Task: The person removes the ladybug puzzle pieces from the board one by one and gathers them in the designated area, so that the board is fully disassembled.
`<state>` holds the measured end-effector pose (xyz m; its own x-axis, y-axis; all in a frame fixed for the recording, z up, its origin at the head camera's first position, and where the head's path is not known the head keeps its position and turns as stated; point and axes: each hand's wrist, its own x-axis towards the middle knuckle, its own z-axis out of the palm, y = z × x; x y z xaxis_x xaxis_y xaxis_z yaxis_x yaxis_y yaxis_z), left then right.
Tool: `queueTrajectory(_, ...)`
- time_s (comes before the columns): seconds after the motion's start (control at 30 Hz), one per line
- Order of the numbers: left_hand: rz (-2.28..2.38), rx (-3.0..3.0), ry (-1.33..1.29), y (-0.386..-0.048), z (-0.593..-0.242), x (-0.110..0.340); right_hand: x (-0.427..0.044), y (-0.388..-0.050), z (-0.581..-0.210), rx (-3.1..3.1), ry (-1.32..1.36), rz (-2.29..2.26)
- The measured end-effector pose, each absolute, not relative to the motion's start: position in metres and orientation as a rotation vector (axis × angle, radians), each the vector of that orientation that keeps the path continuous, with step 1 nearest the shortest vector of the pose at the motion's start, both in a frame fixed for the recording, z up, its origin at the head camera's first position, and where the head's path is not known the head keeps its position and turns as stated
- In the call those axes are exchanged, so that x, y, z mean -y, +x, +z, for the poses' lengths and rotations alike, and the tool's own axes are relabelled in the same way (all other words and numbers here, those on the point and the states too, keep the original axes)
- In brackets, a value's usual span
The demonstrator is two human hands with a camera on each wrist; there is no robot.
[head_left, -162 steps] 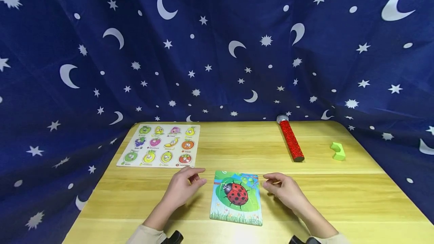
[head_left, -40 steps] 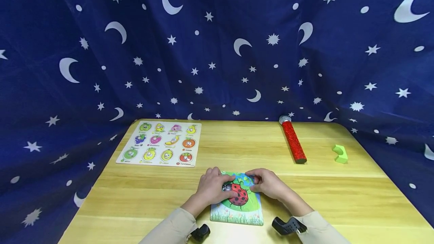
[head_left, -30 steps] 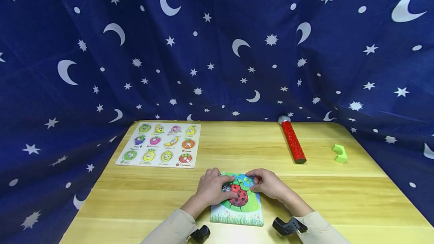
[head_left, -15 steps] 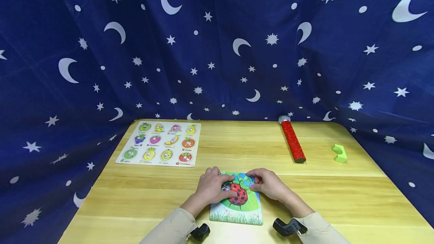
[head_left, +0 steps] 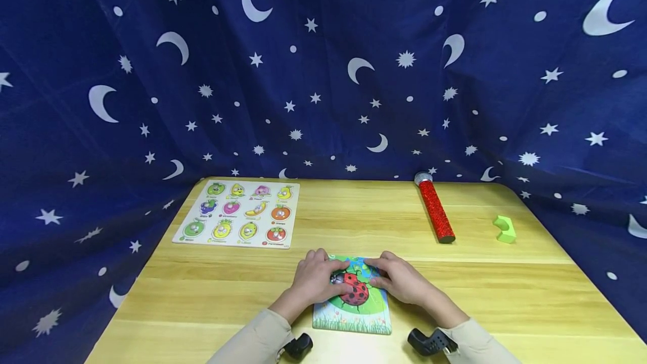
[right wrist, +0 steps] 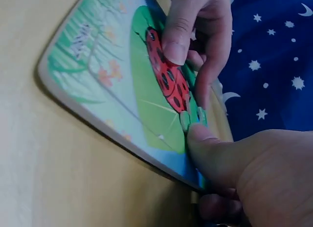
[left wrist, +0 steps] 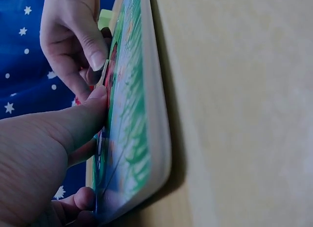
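A square ladybug jigsaw puzzle (head_left: 352,323) lies flat on the wooden table, its picture facing up. My left hand (head_left: 313,281) holds it at the upper left, the thumb pressing on the red ladybug and bent fingers at the side. At the upper right, my right hand (head_left: 401,281) pinches a puzzle piece between thumb and fingers. In the right wrist view that piece's green edge (right wrist: 184,120) stands slightly raised beside the ladybug (right wrist: 166,73). Much of the piece is hidden by the fingers.
A white fruit puzzle board (head_left: 265,225) lies at the back left. A red glittery microphone (head_left: 436,210) lies at the back right, and a light-green notched block (head_left: 504,230) farther right. A dark blue star-and-moon cloth (head_left: 323,72) hangs behind the table.
Several seconds ago both hands hovered apart on either side of the puzzle; both are now on it. In the last half second the right hand has shifted slightly, while the left has stayed still.
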<state>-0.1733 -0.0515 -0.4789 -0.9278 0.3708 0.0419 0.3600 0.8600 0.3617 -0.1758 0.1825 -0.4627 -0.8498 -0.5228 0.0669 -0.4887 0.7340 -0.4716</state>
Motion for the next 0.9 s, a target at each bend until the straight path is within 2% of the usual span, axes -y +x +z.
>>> queueTrajectory(0.4, 0.566, -3.000, 0.599, -0.173, -0.479, 0.052, -0.178, -0.178, -0.470, -2.908, -0.766, -0.804)
queueTrajectory(0.9, 0.580, -3.010, 0.600, -0.174, -0.480, 0.053, -0.185, -0.182, -0.470, -2.792, -0.822, -0.977)
